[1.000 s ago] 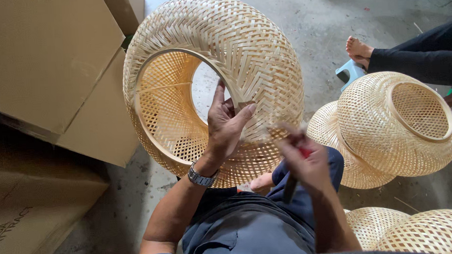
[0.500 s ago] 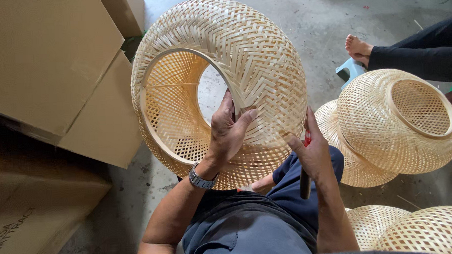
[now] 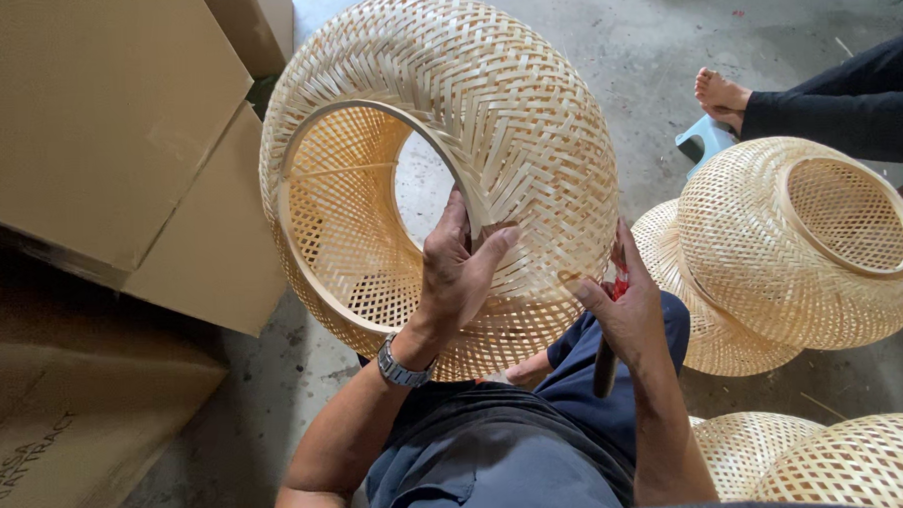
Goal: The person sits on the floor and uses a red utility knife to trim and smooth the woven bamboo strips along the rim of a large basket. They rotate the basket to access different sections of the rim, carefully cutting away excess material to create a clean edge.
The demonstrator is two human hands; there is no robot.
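Note:
A large woven bamboo lampshade (image 3: 487,113) is tilted on my lap, its round wooden-rimmed opening facing me. My left hand (image 3: 457,274), with a wristwatch, grips the lower rim, thumb outside and fingers inside. My right hand (image 3: 629,313) rests against the shade's lower right side and holds a small tool with a dark handle (image 3: 604,371) and a red part near the fingers. The tool's tip is hidden behind the hand.
Stacked cardboard boxes (image 3: 98,146) fill the left side. More woven shades stand at right (image 3: 801,242) and bottom right (image 3: 829,461). Another person's bare foot (image 3: 718,92) and dark-trousered leg lie at top right beside a small blue stool (image 3: 706,140). The floor is concrete.
The shade has turned slightly and its opening now faces me more. My right hand has moved down to the shade's lower right edge, and the tool's dark handle now shows below it.

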